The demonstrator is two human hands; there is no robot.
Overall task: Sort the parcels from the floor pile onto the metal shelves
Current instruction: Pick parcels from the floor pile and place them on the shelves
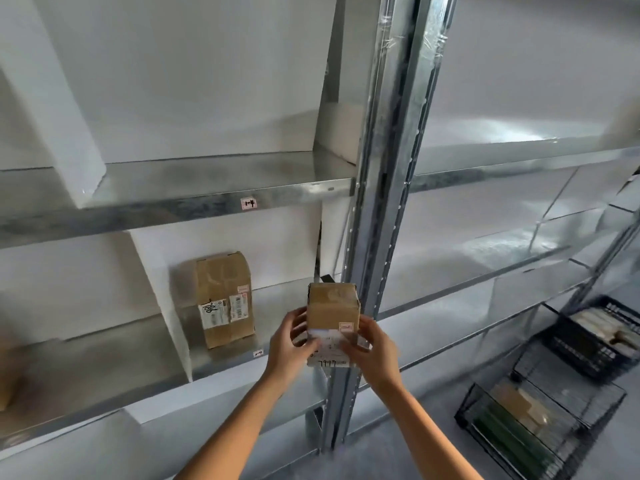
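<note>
I hold a small brown cardboard parcel (pixel 333 311) with a white label on its near face, in front of the shelf upright. My left hand (pixel 289 342) grips its left side and my right hand (pixel 369 344) grips its right side. A taller brown parcel (pixel 225 299) with labels stands upright on the middle metal shelf (pixel 221 358), to the left of the one I hold. The upper metal shelf (pixel 194 199) carries a small tag (pixel 249 203) on its front lip.
A galvanised upright post (pixel 377 209) divides two shelf bays. White divider panels (pixel 166 306) stand on the shelves. Black wire baskets (pixel 540 420) holding items stand on the floor at lower right. Part of another brown box (pixel 7 375) shows at the far left edge.
</note>
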